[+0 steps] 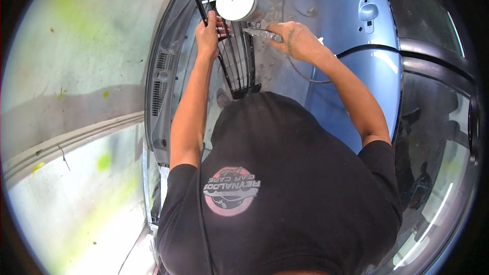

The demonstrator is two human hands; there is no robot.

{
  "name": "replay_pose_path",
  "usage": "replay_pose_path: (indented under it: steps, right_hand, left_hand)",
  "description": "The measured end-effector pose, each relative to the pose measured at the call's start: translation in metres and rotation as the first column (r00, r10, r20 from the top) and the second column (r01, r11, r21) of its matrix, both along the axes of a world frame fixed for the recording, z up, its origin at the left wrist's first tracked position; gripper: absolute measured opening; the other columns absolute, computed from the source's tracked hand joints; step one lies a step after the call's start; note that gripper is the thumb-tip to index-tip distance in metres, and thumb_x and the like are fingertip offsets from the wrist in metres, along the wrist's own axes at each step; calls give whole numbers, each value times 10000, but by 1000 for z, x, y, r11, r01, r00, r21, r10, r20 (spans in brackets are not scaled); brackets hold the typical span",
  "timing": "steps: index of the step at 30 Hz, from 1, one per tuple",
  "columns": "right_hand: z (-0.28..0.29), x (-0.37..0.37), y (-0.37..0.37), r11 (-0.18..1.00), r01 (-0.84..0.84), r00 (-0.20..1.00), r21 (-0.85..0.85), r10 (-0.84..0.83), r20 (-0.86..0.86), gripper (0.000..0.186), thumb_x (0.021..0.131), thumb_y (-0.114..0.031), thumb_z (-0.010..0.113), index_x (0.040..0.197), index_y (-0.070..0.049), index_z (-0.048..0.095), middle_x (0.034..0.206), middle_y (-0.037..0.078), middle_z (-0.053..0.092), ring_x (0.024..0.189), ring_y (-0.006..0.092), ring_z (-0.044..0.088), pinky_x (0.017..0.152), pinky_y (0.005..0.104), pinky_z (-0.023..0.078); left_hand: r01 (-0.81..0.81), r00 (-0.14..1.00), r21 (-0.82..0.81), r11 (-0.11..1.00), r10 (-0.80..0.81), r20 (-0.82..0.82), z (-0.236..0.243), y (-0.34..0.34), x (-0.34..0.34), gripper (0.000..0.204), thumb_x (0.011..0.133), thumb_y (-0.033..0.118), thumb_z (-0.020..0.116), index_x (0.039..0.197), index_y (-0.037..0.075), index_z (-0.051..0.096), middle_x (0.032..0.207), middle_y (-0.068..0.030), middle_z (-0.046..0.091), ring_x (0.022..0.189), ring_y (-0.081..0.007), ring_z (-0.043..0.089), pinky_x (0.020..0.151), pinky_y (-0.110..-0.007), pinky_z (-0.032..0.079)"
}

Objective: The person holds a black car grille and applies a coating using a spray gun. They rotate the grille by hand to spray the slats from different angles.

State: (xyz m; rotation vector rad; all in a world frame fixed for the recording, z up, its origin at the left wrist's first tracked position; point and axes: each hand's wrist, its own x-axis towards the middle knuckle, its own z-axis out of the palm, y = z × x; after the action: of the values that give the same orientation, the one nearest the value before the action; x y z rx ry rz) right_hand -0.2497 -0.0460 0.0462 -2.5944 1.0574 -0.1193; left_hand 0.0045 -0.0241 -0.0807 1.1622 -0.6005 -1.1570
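My right hand (298,40) is closed around the metal handle of a paint spray gun (264,34). A cup with a white round lid (236,1) sits at the gun's upper left, in front of part of a black slatted grille (237,63). The long grille runs from the top edge of the view down towards my chest. My left hand (207,36) grips the grille's left edge, thumb up and fingers curled behind the slats. The gun's front end is close to the grille's right side; its nozzle is hard to make out.
On the right is a blue car door panel (351,86) with a handle (369,11) and dark windows. A thin hose (305,78) hangs below my right arm. A black vented plastic panel (164,61) stands left, before a pale wall (76,66) with yellow-green paint marks.
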Motion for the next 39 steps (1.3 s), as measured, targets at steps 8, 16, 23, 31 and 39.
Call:
replay_pose_path:
  steps: [8,16,23,31,39]
  right_hand:
    - [3,4,2,1000,23,1000,-5,-23,-9,305,929,-289,690,1139,-68,673,977,229,720,974,428,698,870,517,556]
    - [15,18,9,996,85,995,2,-85,-53,290,937,-269,691,1144,-65,691,949,214,733,909,443,694,821,518,557]
    - [10,20,9,996,88,996,33,-88,14,287,938,-271,686,1138,-64,694,939,221,728,935,452,685,839,526,542]
    - [24,37,7,998,10,976,54,-22,219,318,940,-291,686,1160,-62,696,917,219,725,879,454,679,787,524,527]
    - [6,36,15,992,-15,973,123,-14,230,387,951,-327,684,1183,-17,698,830,256,689,852,456,670,774,510,520]
  left_hand:
    - [33,999,-35,999,-34,-27,10,-7,3,531,1040,537,569,1004,15,659,844,-100,713,718,-174,701,629,-312,534]
    - [139,984,-64,988,-145,-100,26,-6,-12,357,1058,297,550,1196,-30,575,1021,-176,724,903,-257,728,736,-380,589]
    - [93,988,27,995,-89,-127,24,-3,-16,369,1061,351,541,1145,4,634,992,-109,738,858,-199,717,717,-336,551]
    - [134,980,-28,991,-137,-142,8,-12,-19,507,1032,546,573,1101,49,643,968,-56,698,877,-152,653,740,-356,539]
    - [80,974,-142,987,-107,-198,1,-21,1,380,1038,346,578,1196,9,656,1109,-112,724,925,-222,689,759,-419,553]
